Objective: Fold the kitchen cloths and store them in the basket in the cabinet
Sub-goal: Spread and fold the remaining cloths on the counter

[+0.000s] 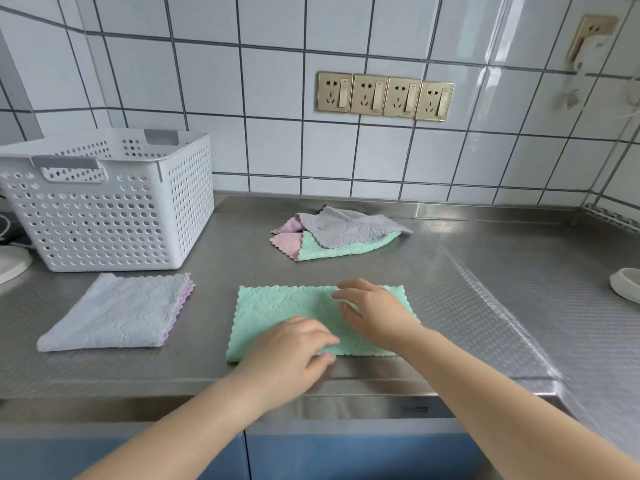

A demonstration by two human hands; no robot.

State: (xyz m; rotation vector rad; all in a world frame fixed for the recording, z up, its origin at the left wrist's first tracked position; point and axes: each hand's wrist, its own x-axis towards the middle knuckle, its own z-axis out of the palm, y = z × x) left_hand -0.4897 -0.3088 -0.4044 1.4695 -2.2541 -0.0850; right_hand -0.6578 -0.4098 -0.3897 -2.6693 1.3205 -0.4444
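Both my left hand (294,344) and right hand (372,311) rest flat on the green cloth (277,310), gripping nothing; this steel counter (485,306) looks slick, so it might slide and fold crooked.

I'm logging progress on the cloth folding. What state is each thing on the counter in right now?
Green textured cloth: folded flat, under both hands.
Left hand: fingers resting on the cloth's near edge.
Right hand: flat on the cloth.
Grey-and-lilac cloth: folded, lying flat.
Pile of grey, pink and green cloths: unfolded, crumpled.
White perforated plastic basket: upright on the counter; inside hidden.
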